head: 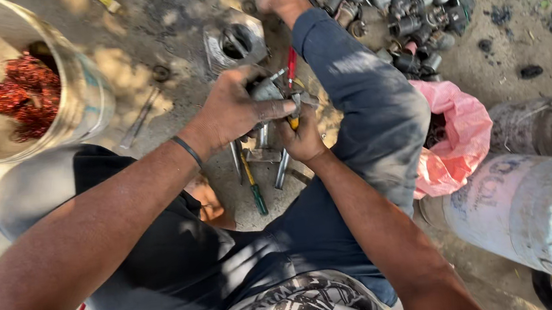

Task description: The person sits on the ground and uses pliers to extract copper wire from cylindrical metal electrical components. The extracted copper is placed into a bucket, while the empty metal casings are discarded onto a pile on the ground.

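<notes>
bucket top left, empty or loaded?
Loaded in part: the bucket is open-topped and holds a clump of red wire against its wall, with bare inner wall showing around it.

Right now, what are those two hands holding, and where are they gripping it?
The left hand clamps a small grey metal part around its body; the right hand grips a red-handled tool low on its shaft.

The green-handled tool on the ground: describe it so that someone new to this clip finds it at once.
Start at the person's two hands, the left hand and right hand, joined mid-picture. Just below them, on the dirt between the legs, lies the green-handled tool. Its green and yellow handle sets it apart from the bare grey metal rods beside it.
</notes>
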